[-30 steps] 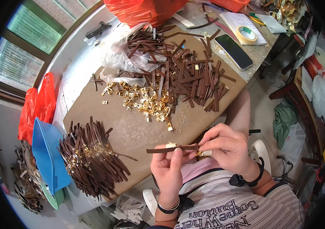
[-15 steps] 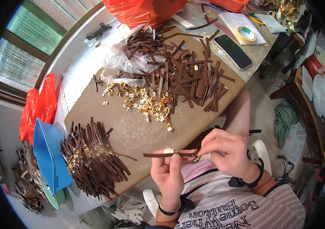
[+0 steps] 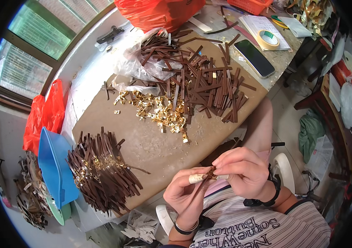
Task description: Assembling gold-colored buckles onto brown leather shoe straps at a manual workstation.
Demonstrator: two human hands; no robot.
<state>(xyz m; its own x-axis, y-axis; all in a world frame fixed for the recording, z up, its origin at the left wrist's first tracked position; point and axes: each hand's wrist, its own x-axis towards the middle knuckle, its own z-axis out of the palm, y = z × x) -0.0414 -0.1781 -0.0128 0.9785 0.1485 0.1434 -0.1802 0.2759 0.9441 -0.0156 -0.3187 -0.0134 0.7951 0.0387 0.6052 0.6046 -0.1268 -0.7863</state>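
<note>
Both my hands meet just off the near edge of the table. My left hand (image 3: 185,197) is closed on a narrow dark brown strap (image 3: 200,191), which runs down across its palm. My right hand (image 3: 244,170) pinches the strap's upper end, where a small gold metal buckle (image 3: 212,175) shows between the fingertips. The fingers partly hide how buckle and strap join. Whitish tape wraps a finger on each hand. Beyond them lie a heap of loose gold buckles (image 3: 164,113) and a pile of brown straps (image 3: 213,89).
At left, straps with gold buckles form a thick stack (image 3: 103,169) beside a blue bin (image 3: 56,169). A clear plastic bag (image 3: 132,62), a phone (image 3: 253,58), a tape roll (image 3: 268,39) and a red bag (image 3: 157,12) stand farther back. Brown board (image 3: 142,140) covers the table.
The strap lay level across my left fingers; now it hangs down through the left palm. My left hand has turned and come up against the right fingertips at the buckle.
</note>
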